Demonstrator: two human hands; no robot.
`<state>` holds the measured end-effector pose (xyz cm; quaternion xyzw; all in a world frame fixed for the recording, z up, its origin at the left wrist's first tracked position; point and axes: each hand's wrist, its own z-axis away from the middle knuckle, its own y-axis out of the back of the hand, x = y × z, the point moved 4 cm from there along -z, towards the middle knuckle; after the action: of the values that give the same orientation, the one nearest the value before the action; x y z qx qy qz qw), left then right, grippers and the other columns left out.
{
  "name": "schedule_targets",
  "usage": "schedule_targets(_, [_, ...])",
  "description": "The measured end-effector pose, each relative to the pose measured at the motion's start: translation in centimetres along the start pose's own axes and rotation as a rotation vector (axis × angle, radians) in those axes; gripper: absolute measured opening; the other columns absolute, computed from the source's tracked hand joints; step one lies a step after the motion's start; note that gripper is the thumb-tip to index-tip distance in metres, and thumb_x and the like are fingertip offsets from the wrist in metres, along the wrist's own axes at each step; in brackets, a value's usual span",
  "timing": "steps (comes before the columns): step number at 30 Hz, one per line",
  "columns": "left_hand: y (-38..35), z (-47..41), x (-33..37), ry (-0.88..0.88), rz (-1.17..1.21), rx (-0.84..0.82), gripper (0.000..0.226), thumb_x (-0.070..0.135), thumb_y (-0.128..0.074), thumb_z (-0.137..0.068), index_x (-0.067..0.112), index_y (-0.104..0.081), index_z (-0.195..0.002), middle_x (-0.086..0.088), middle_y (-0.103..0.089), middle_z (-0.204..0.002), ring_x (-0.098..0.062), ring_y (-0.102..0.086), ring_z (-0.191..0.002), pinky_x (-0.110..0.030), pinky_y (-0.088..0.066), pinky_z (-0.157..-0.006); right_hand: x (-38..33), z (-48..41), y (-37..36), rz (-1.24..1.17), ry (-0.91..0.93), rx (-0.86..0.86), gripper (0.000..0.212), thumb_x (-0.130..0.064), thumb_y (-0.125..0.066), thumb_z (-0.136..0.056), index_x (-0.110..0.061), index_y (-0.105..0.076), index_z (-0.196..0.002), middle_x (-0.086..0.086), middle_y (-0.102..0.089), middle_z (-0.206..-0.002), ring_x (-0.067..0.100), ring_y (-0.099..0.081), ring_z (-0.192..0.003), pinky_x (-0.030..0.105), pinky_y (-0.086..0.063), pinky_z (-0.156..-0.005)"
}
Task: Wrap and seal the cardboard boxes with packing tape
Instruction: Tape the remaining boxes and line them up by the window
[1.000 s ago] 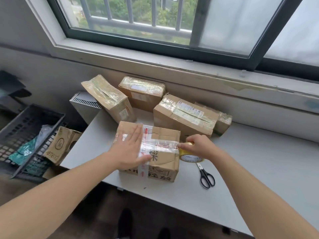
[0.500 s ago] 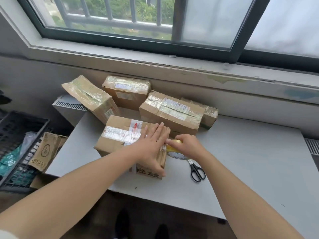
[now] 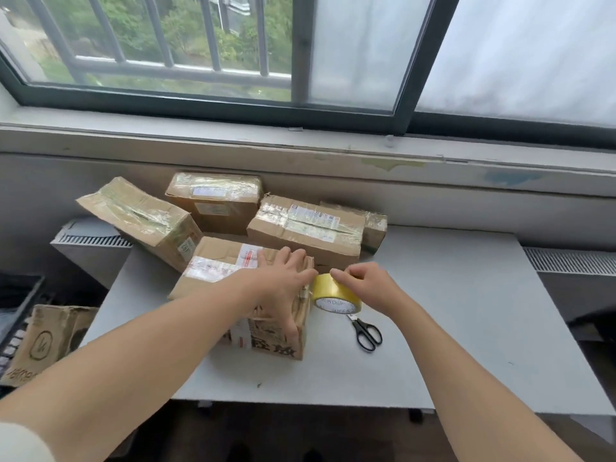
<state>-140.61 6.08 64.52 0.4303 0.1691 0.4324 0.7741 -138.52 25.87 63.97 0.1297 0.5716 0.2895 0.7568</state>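
A brown cardboard box (image 3: 216, 261) with black printed characters lies on the grey table (image 3: 466, 328), a band of clear tape across its top. My left hand (image 3: 283, 288) presses flat on the box's right end, thumb down its front face. Right beside the box stands a yellow tape roll (image 3: 333, 293), and my right hand (image 3: 363, 285) pinches the roll at its top edge with curled fingers.
Black scissors (image 3: 366, 333) lie just in front of the roll. Several taped boxes (image 3: 306, 228) are stacked against the wall behind. A dark crate (image 3: 16, 315) and a folded carton (image 3: 43, 341) sit low at the left. White radiators flank the table.
My left hand slid from the box's middle to its right end. The roll has come up from behind the box edge into plain view. The camera tilted upward.
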Motion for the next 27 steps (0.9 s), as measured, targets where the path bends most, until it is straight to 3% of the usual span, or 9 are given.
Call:
schedule_targets(2, [1.8,1.5,-1.3,-0.084,0.093,0.087,0.141,0.078,-0.084,-0.052,0.038,0.0,-0.158,0.004,0.017,-0.165,-0.036,0.021,-0.154,-0.076,-0.003,-0.117,-3.8,0.5,1.6,0.002,0.081,0.046,0.05,-0.05,-0.069,-0.093,-0.018,-0.054,-0.057,-0.007,-0.038,-0.058,0.01,-0.035,-0.056,0.028,-0.029,-0.057])
schedule_targets(4, [3.7,3.6,-3.0,-0.177,0.24,0.227,0.135,0.071,-0.088,-0.054,0.044,-0.004,-0.156,0.011,0.014,-0.162,-0.03,0.012,-0.155,-0.06,-0.012,-0.125,-8.3,1.1,3.1,-0.061,0.189,0.099,0.05,-0.043,-0.071,-0.094,-0.01,-0.053,-0.062,-0.004,-0.037,-0.061,0.011,-0.034,-0.058,0.027,-0.028,-0.057])
schedule_targets(7, [4.5,6.7,-6.5,-0.302,0.524,0.388,0.128,0.059,-0.096,-0.05,0.058,-0.011,-0.146,0.017,0.008,-0.158,-0.017,0.007,-0.156,-0.043,-0.016,-0.128,-14.8,1.9,3.1,-0.232,0.302,0.088,0.039,-0.046,-0.07,-0.091,-0.014,-0.061,-0.07,-0.005,-0.046,-0.066,0.01,-0.042,-0.062,0.02,-0.033,-0.057])
schedule_targets(9, [2.9,8.2,-9.3,-0.315,0.577,0.414,0.135,0.06,-0.096,-0.048,0.061,-0.004,-0.146,0.017,0.007,-0.157,-0.019,0.0,-0.156,-0.043,-0.02,-0.127,-18.0,1.3,0.3,-0.149,0.335,-0.005,0.028,-0.044,-0.073,-0.091,-0.021,-0.067,-0.077,-0.005,-0.056,-0.069,0.01,-0.051,-0.065,0.022,-0.042,-0.061])
schedule_targets(11, [0.2,9.3,-12.0,-0.255,0.587,0.376,0.145,0.063,-0.095,-0.047,0.056,0.006,-0.152,0.022,0.012,-0.156,-0.017,-0.003,-0.156,-0.043,-0.023,-0.127,-19.9,0.2,-3.6,-0.012,0.325,-0.08,0.027,-0.047,-0.077,-0.088,-0.021,-0.069,-0.084,0.002,-0.062,-0.072,0.011,-0.057,-0.067,0.035,-0.048,-0.063])
schedule_targets(14, [-2.9,10.6,-15.5,-0.162,0.633,0.344,0.153,0.069,-0.093,-0.046,0.052,0.014,-0.154,0.029,0.02,-0.157,-0.012,0.006,-0.156,-0.045,-0.018,-0.128,-21.4,-1.5,-8.2,0.054,0.306,-0.086,0.028,-0.051,-0.077,-0.086,-0.024,-0.069,-0.09,0.006,-0.066,-0.079,0.011,-0.06,-0.069,0.04,-0.052,-0.065])
schedule_targets(20, [-4.6,12.1,-16.8,-0.107,1.005,0.403,0.129,0.088,-0.074,-0.053,0.046,-0.007,-0.155,0.021,-0.01,-0.156,-0.007,-0.019,-0.147,-0.039,-0.022,-0.125,-22.6,-3.4,-11.9,0.102,0.255,-0.069,0.038,-0.061,-0.074,-0.084,-0.025,-0.069,-0.094,0.009,-0.071,-0.089,0.021,-0.066,-0.075,0.036,-0.053,-0.066])
schedule_targets(23, [-5.7,10.4,-15.9,-0.044,1.25,0.526,0.116,0.071,-0.086,-0.059,0.049,-0.017,-0.15,0.007,-0.024,-0.159,-0.014,-0.038,-0.142,-0.042,-0.038,-0.119,-22.6,-3.7,-12.1,0.106,0.254,-0.048,0.043,-0.066,-0.071,-0.083,-0.024,-0.067,-0.091,0.005,-0.067,-0.081,0.015,-0.061,-0.071,0.035,-0.048,-0.065])
schedule_targets(27, [-6.6,8.5,-15.2,0.018,1.472,0.651,0.097,0.062,-0.092,-0.059,0.06,-0.03,-0.133,0.003,-0.044,-0.145,-0.018,-0.062,-0.122,-0.045,-0.06,-0.094,-22.2,-4.1,-11.6,0.168,0.267,-0.044,0.052,-0.067,-0.07,-0.083,-0.016,-0.068,-0.089,0.015,-0.065,-0.08,0.014,-0.056,-0.066,0.033,-0.044,-0.06])
